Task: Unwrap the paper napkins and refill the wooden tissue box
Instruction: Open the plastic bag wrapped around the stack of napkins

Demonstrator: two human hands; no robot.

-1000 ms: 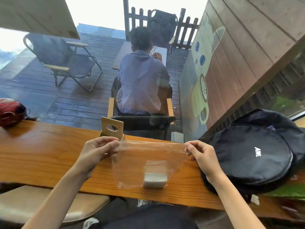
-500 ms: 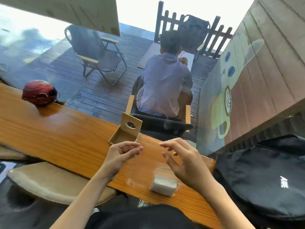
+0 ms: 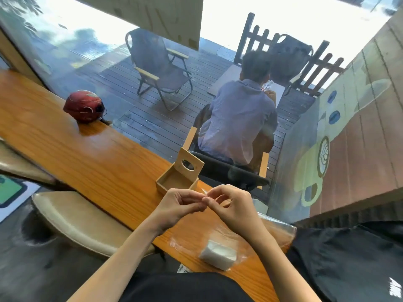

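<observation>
A white stack of paper napkins (image 3: 218, 255) lies on the wooden counter (image 3: 87, 158) inside a clear plastic wrapper (image 3: 273, 225). My left hand (image 3: 178, 207) and my right hand (image 3: 232, 209) meet fingertip to fingertip above it, both pinching the wrapper's upper edge. Just beyond my hands stands the wooden tissue box (image 3: 174, 182), empty, with its lid (image 3: 189, 165) raised upright; the lid has an oval hole.
A red helmet (image 3: 84, 105) sits far left on the counter. A black bag (image 3: 349, 258) covers the counter's right end, touching the wrapper. A beige stool seat (image 3: 76, 219) is below left. Glass runs along the counter's far edge; a person sits outside.
My hands, first wide apart stretching the wrapper, have come together at its top edge. The napkin stack now rests on the counter. The view has swung left.
</observation>
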